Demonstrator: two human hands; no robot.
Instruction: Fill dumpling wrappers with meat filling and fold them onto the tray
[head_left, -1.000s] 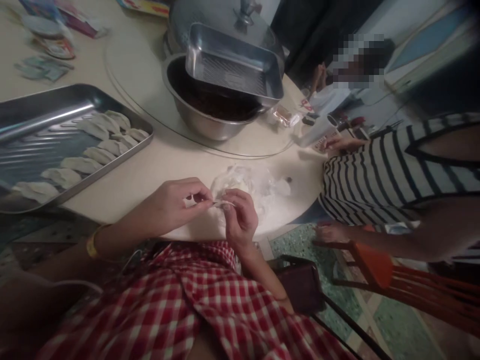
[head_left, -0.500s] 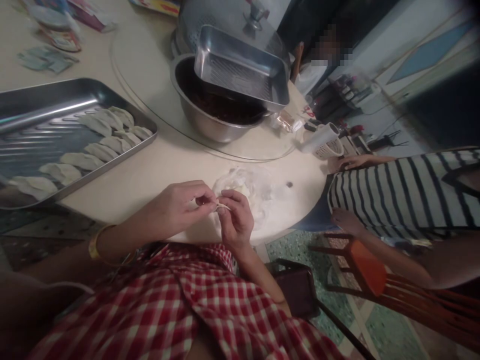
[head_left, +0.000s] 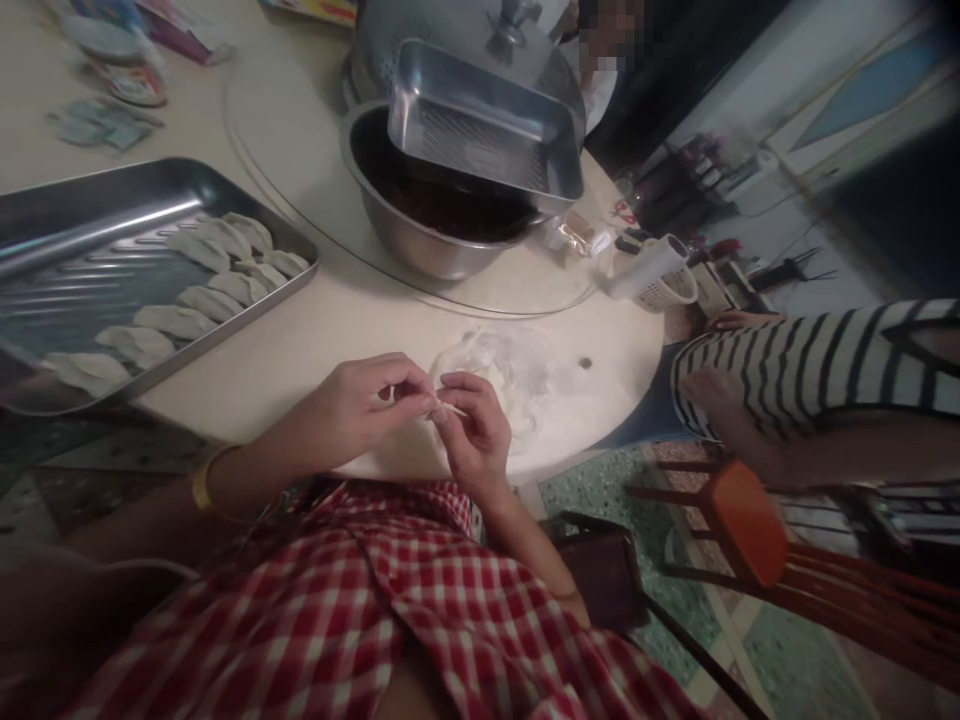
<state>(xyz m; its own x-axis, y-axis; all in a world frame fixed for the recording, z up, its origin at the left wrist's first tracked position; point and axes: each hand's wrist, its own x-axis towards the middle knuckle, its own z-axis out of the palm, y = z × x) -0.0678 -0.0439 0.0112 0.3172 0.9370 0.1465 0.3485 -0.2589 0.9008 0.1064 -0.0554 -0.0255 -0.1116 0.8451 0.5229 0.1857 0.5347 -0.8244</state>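
My left hand (head_left: 352,405) and my right hand (head_left: 472,430) meet over the near edge of the round table (head_left: 300,340). Both pinch a small pale dumpling (head_left: 444,406) between fingertips. Just beyond them lies a clear plastic bag (head_left: 502,365) with pale dough wrappers in it. A steel tray (head_left: 150,200) at the left holds several folded dumplings (head_left: 187,310). A steel bowl (head_left: 420,235) of dark filling stands at the table's middle, with a smaller steel tray (head_left: 487,130) resting on top.
A person in a striped top (head_left: 810,370) stands at the right by the table edge. An orange-seated chair (head_left: 750,520) and a dark stool (head_left: 607,570) stand near my right side. A white cup (head_left: 652,270), packets and a metal lid (head_left: 465,40) lie farther back.
My hands stay pinched on the dumpling, with small finger shifts. The person in stripes has moved right and away from the table. My view has tilted slightly.
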